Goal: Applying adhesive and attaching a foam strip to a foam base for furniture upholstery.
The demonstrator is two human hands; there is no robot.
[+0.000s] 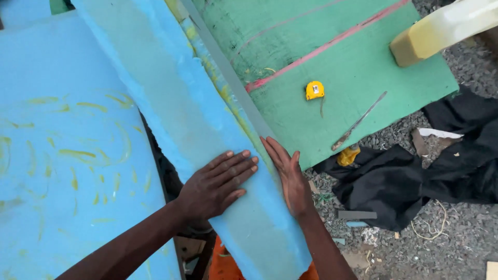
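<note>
Soft, even daylight falls on everything, bright without glare. My left hand point(218, 184) casts only a faint shadow on the blue foam point(176, 103). Beyond my right hand point(290, 176), the yellow foam block point(441, 31) looks slightly washed out and soft.

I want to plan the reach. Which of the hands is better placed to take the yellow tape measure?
Probably the right hand: it lies on the foam's edge beside the green board, nearer the tape measure.
</note>
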